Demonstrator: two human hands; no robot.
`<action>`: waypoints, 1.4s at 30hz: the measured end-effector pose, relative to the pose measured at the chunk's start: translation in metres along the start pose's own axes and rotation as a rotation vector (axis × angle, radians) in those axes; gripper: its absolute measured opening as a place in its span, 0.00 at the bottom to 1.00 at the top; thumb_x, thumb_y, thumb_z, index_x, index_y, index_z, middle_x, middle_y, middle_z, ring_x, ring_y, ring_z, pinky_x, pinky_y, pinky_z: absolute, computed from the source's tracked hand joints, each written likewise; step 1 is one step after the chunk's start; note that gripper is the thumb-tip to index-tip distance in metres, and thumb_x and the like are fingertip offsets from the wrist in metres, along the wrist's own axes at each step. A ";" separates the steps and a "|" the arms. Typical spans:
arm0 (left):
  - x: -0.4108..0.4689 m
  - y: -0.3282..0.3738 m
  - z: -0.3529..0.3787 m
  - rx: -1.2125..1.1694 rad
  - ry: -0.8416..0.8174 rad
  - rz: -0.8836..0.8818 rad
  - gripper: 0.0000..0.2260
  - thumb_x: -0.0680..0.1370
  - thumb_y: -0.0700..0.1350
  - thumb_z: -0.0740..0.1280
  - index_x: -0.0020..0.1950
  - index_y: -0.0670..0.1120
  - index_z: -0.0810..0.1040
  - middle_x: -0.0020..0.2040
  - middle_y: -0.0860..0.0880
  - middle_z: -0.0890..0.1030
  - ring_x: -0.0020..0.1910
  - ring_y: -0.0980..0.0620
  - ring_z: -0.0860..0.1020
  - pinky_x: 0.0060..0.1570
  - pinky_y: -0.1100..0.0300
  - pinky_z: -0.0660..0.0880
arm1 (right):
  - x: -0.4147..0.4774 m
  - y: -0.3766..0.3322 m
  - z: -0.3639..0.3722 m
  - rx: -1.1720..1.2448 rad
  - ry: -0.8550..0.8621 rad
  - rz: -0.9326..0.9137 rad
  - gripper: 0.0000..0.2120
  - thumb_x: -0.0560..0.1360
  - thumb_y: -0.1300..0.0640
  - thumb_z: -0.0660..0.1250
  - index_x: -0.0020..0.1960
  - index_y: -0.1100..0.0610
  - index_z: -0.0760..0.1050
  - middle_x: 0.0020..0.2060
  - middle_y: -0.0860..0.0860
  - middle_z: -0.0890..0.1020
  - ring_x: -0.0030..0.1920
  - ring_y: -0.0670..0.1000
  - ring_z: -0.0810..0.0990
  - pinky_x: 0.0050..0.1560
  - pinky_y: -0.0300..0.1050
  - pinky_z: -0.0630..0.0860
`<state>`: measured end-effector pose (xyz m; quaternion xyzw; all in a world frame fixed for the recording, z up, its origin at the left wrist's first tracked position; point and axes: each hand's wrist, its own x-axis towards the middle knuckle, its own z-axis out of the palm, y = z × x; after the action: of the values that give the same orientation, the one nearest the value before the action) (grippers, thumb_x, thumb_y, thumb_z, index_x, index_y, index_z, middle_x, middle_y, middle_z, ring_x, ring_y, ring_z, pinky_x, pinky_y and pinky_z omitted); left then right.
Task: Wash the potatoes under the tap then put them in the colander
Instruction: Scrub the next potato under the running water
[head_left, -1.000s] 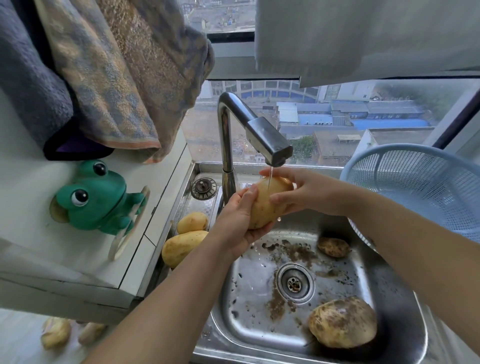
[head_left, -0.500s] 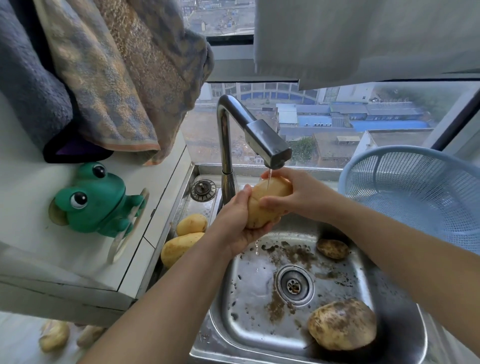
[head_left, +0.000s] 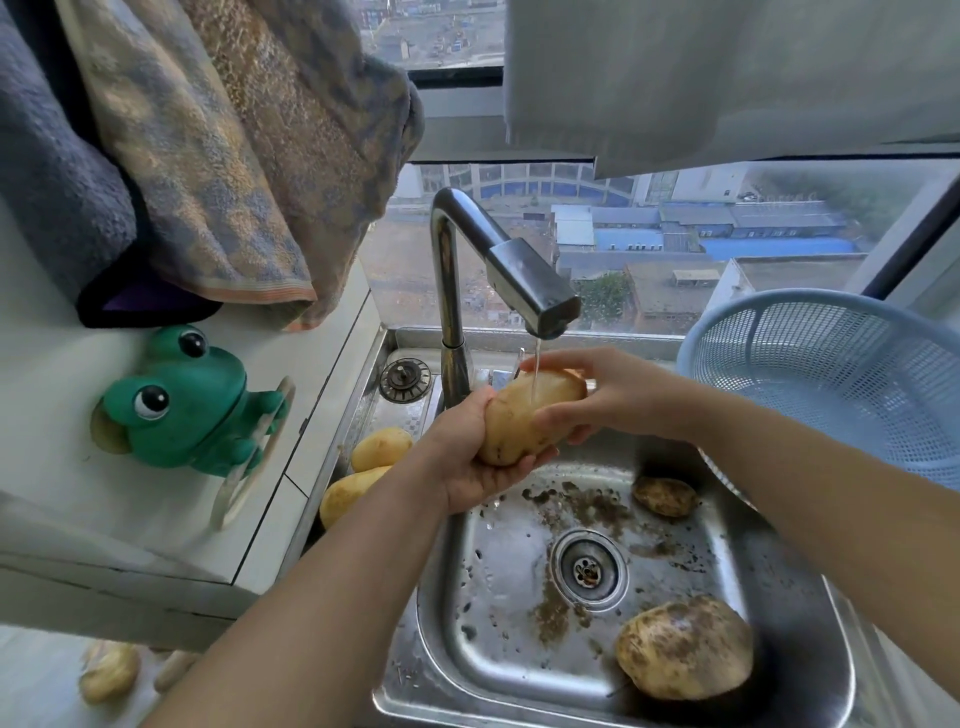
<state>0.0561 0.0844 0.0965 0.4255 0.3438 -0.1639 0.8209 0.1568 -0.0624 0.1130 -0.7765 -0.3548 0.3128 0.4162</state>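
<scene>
A pale, mostly clean potato (head_left: 524, 415) is under the thin stream from the steel tap (head_left: 524, 283). My left hand (head_left: 467, 457) cups it from below, fingers curled round its lower end. My right hand (head_left: 597, 400) grips its upper end, fingers wrapped over it. Two dirty potatoes lie in the sink (head_left: 519, 613): a large one (head_left: 683, 649) at the front right and a small one (head_left: 665, 496) at the back right. The blue mesh colander (head_left: 841, 379) stands right of the sink; I see nothing inside it.
Two clean yellow potatoes (head_left: 382, 447) (head_left: 348, 493) lie on the sink's left ledge. A green frog holder (head_left: 182, 405) sits on the white counter. Towels (head_left: 208, 156) hang above it. Soil specks surround the drain (head_left: 589, 569). More potatoes (head_left: 109, 673) lie on the floor.
Both hands turned the potato under the stream, and its upper end now points more to the right. The view shifted slightly; the other potatoes stayed put.
</scene>
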 end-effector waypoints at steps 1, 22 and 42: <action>0.000 0.000 -0.001 0.007 -0.006 -0.006 0.21 0.82 0.57 0.55 0.57 0.41 0.74 0.44 0.37 0.81 0.38 0.43 0.82 0.22 0.62 0.77 | 0.000 -0.001 -0.004 0.123 -0.054 0.045 0.26 0.66 0.49 0.76 0.62 0.44 0.74 0.59 0.50 0.76 0.53 0.53 0.82 0.46 0.46 0.83; 0.004 0.000 0.004 0.087 -0.031 0.005 0.18 0.80 0.56 0.60 0.54 0.41 0.76 0.41 0.41 0.82 0.37 0.46 0.82 0.26 0.64 0.76 | 0.002 0.004 0.002 -0.131 -0.009 -0.031 0.20 0.71 0.44 0.72 0.61 0.47 0.77 0.49 0.46 0.81 0.43 0.42 0.81 0.41 0.35 0.77; 0.013 -0.018 0.015 -0.089 0.229 0.231 0.12 0.84 0.51 0.55 0.56 0.43 0.71 0.50 0.39 0.77 0.44 0.43 0.78 0.39 0.46 0.80 | -0.009 0.016 0.043 -0.243 0.320 0.042 0.19 0.74 0.38 0.65 0.56 0.49 0.79 0.44 0.47 0.83 0.43 0.46 0.80 0.46 0.43 0.78</action>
<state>0.0611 0.0622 0.0828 0.4413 0.3909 -0.0036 0.8077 0.1232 -0.0577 0.0817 -0.8681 -0.3030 0.1488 0.3638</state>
